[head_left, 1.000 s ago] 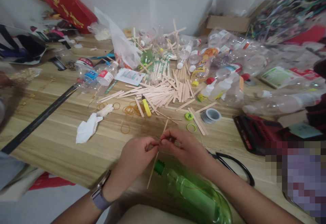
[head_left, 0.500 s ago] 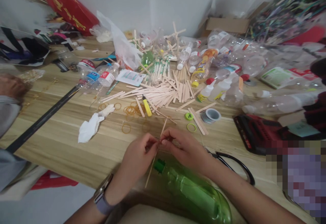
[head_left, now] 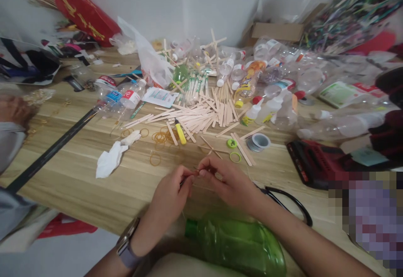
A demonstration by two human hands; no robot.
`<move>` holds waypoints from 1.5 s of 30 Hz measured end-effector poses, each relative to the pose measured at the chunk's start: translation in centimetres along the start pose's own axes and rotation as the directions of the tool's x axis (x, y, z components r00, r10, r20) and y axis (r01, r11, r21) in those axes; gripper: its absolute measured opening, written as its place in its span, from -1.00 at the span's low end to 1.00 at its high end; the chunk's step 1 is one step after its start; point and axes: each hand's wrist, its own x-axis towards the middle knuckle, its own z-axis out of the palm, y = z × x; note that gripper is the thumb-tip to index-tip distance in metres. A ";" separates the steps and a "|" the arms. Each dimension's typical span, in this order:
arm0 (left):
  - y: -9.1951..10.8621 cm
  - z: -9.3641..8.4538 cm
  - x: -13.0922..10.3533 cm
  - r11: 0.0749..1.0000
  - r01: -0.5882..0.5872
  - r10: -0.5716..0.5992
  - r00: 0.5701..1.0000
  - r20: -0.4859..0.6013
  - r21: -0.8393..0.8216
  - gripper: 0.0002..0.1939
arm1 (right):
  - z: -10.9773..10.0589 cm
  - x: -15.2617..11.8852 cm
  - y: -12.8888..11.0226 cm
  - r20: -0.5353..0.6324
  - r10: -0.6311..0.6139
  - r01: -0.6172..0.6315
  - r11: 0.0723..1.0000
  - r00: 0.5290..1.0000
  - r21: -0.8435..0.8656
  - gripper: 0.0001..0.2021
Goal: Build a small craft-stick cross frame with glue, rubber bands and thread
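My left hand and my right hand meet fingertip to fingertip at the middle of the table's near side. Both are closed in a pinch, and the small thing between their fingertips is too tiny to make out. Just below them a green plastic bottle lies on its side, its cap end pointing left. Black-handled scissors lie partly under my right forearm. Thin sticks rest just beyond my fingers.
Flat wooden sticks, rubber bands, a yellow-handled tool and a wire spool lie ahead. Plastic bottles crowd the back right, near a red-black power tool. Another person's hand is at far left.
The stick that crossed between my hands no longer shows there. The green bottle has turned to lie more level, its cap lower and further left. My hands stay together.
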 end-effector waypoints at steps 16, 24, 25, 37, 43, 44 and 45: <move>0.4 0.1 0.4 0.981 0.053 -0.054 0.999 -0.004 -0.185 -0.91 | 0.1 -0.6 -0.8 0.008 -0.172 0.173 0.985 0.985 -0.008 -0.75; 0.1 -0.6 0.8 0.869 0.128 -0.129 0.991 0.030 -0.479 -0.78 | 0.0 -0.3 -1.1 -0.131 0.021 -0.013 0.998 0.991 0.057 -0.79; 0.1 -0.7 0.7 0.849 0.129 -0.131 0.991 0.033 -0.512 -0.77 | 0.2 -0.3 -1.0 -0.101 0.027 -0.021 0.998 0.995 0.065 -0.78; 1.5 0.3 0.2 0.667 0.229 -0.064 0.966 0.252 -0.709 -0.73 | 1.9 -0.1 0.5 -0.015 0.019 -0.013 0.951 1.000 0.310 -0.71; 1.4 0.1 0.5 0.664 0.215 -0.066 0.971 0.231 -0.716 -0.73 | 1.7 0.0 0.4 -0.036 0.071 -0.058 0.955 0.997 0.290 -0.84; 1.4 0.0 0.5 0.668 0.204 -0.074 0.975 0.209 -0.715 -0.73 | 1.6 0.0 0.4 -0.040 0.059 -0.046 0.961 0.997 0.272 -0.83; 1.4 -0.1 0.6 0.675 0.190 -0.082 0.980 0.183 -0.713 -0.73 | 1.4 0.0 0.3 -0.040 0.042 -0.030 0.968 0.998 0.250 -0.81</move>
